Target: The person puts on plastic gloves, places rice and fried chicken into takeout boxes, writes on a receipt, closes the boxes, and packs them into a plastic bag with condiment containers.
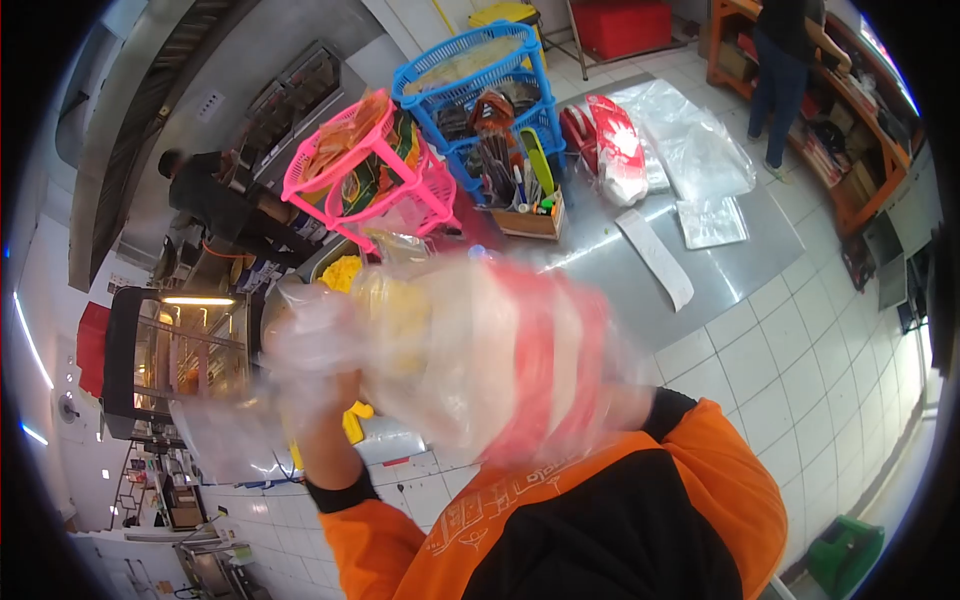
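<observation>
A clear plastic bag (430, 350) with red stripes hangs in front of my body, smeared by motion, with something pale and yellowish inside. My left hand (325, 345) is at its left end, wrapped in blurred clear plastic, and its fingers cannot be made out. Behind the striped part of the bag, my right hand is hidden; only the dark cuff of that sleeve shows at the right. Yellow food in a container (341, 273) lies just beyond my left hand.
Pink rack (372, 170) and blue rack (470, 95) stand on the metal table (610, 285), beside a pen box (530, 220). Clear bags (690, 140) and a paper strip (655, 258) lie rightward. One person (215, 195) is at left, another (780, 70) at upper right.
</observation>
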{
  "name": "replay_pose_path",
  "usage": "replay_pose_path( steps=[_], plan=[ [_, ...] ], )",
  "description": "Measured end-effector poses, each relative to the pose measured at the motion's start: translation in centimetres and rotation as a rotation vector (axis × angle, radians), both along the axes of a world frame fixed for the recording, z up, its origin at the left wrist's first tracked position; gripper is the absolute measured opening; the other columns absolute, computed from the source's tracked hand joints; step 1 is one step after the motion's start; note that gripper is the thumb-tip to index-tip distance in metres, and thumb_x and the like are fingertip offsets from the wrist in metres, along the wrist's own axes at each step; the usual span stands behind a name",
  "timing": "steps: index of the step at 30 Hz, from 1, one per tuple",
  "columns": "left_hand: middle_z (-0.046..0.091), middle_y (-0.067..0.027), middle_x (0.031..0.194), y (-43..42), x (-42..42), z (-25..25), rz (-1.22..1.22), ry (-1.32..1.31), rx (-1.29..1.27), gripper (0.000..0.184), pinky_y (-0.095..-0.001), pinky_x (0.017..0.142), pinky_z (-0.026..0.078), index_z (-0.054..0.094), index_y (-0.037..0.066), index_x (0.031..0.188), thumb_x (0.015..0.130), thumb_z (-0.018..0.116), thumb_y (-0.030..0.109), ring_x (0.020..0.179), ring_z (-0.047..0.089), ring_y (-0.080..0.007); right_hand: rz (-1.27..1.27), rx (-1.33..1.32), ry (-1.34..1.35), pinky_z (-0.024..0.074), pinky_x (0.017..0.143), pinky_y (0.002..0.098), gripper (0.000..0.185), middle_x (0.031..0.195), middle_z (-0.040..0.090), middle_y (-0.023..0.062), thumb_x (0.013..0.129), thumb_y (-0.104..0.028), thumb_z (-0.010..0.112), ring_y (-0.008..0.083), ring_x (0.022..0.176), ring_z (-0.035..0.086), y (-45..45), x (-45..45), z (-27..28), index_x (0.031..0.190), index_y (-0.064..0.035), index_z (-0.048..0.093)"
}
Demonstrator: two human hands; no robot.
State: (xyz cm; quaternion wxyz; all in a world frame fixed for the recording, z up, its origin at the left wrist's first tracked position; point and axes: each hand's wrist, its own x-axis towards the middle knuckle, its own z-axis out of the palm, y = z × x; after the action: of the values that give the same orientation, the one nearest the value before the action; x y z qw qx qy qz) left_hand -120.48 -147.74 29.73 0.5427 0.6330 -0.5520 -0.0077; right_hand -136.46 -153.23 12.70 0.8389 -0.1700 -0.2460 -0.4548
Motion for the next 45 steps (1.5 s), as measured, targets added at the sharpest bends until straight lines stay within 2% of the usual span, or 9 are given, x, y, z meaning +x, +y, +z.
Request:
replay_pose_path(
  steps=[5,12,17,23,31,36,39,42,45],
  plan=[
    [0.059,-0.0036,0.080,1.0,0.6,5.1,-0.436,-1.318,0.333,0.018,-0.0335,0.063,0.048,0.055,0.006,0.079,0.092,0.056,0.017,0.073,0.060,-0.0156,0.844,0.171,0.573,0.0324,0.109,0.0474,0.065,0.143,0.042,0.0092,0.095,-0.054,0.042,0.0257,0.130,0.041,0.5,-0.9,-7.3,0.144,-0.0107,0.033],
    [0.055,-0.0072,0.075,7.5,3.2,-2.7,-0.168,-0.541,0.022,0.013,-0.0346,0.055,0.046,0.055,0.006,0.078,0.082,0.061,0.016,0.066,0.059,-0.0219,-0.378,-0.506,1.328,0.0526,0.065,0.0292,0.031,0.089,0.063,0.0018,0.091,-0.020,0.048,0.0135,0.074,0.060,-17.6,0.7,-7.0,0.117,-0.0099,0.060],
    [0.055,-0.0094,0.077,10.9,2.3,-8.8,0.260,0.337,0.417,0.015,-0.0349,0.055,0.047,0.057,0.006,0.082,0.075,0.065,0.016,0.066,0.059,-0.0253,-0.939,-1.262,2.124,0.0537,0.073,0.0416,0.015,0.093,0.069,0.0137,0.080,-0.023,0.063,0.0276,0.086,0.068,-31.3,1.7,-8.8,0.090,-0.0183,0.073],
    [0.056,-0.0074,0.099,13.4,10.4,-23.0,-0.080,-0.058,0.473,0.019,-0.0372,0.061,0.052,0.057,0.007,0.092,0.074,0.060,0.006,0.075,0.063,-0.0285,-1.006,-1.834,2.083,0.0541,0.068,0.0400,0.014,0.085,0.071,0.0070,0.074,-0.018,0.065,0.0258,0.081,0.069,-31.7,2.8,-7.3,0.083,-0.0226,0.074],
    [0.063,-0.0088,0.112,11.3,6.5,-16.4,0.028,-0.463,0.755,0.028,-0.0314,0.085,0.047,0.062,0.007,0.116,0.091,0.058,0.020,0.099,0.061,-0.0250,-1.125,-2.000,1.983,0.0516,0.059,0.0408,0.006,0.076,0.068,0.0038,0.075,-0.022,0.065,0.0241,0.074,0.068,-32.0,3.4,-8.3,0.075,-0.0185,0.070],
    [0.061,-0.0117,0.117,10.1,4.1,-18.8,-0.072,0.045,0.756,0.027,-0.0337,0.089,0.045,0.060,0.007,0.116,0.093,0.053,0.018,0.105,0.059,-0.0305,-1.374,-1.460,1.913,0.0506,0.062,0.0376,0.012,0.078,0.067,0.0065,0.080,-0.024,0.063,0.0239,0.072,0.066,-29.6,1.0,-4.4,0.085,-0.0137,0.066],
    [0.057,-0.0096,0.090,8.8,1.7,-21.2,-0.140,-0.432,0.410,0.019,-0.0376,0.070,0.050,0.056,0.004,0.088,0.069,0.056,-0.001,0.083,0.061,-0.0296,-1.165,-0.904,1.663,0.0480,0.066,0.0329,0.011,0.078,0.063,0.0082,0.082,-0.017,0.060,0.0251,0.073,0.062,-25.1,-2.3,-2.7,0.085,-0.0066,0.063],
    [0.058,-0.0098,0.088,8.5,0.6,-25.2,-0.052,-0.315,0.191,0.019,-0.0368,0.070,0.049,0.059,0.004,0.086,0.068,0.058,-0.001,0.083,0.060,-0.0280,-0.494,-0.966,1.705,0.0474,0.068,0.0345,0.011,0.079,0.062,0.0074,0.082,-0.016,0.059,0.0262,0.076,0.061,-21.8,-6.1,-9.2,0.085,-0.0068,0.064],
    [0.060,-0.0102,0.088,8.8,-0.5,-21.8,-0.045,-0.219,0.400,0.022,-0.0360,0.071,0.049,0.061,0.003,0.087,0.065,0.061,0.000,0.084,0.059,-0.0279,-0.796,-1.230,2.069,0.0428,0.082,0.0389,0.009,0.091,0.060,0.0062,0.078,-0.015,0.066,0.0238,0.093,0.056,-14.4,-8.3,-13.3,0.085,-0.0099,0.066]
  ],
)
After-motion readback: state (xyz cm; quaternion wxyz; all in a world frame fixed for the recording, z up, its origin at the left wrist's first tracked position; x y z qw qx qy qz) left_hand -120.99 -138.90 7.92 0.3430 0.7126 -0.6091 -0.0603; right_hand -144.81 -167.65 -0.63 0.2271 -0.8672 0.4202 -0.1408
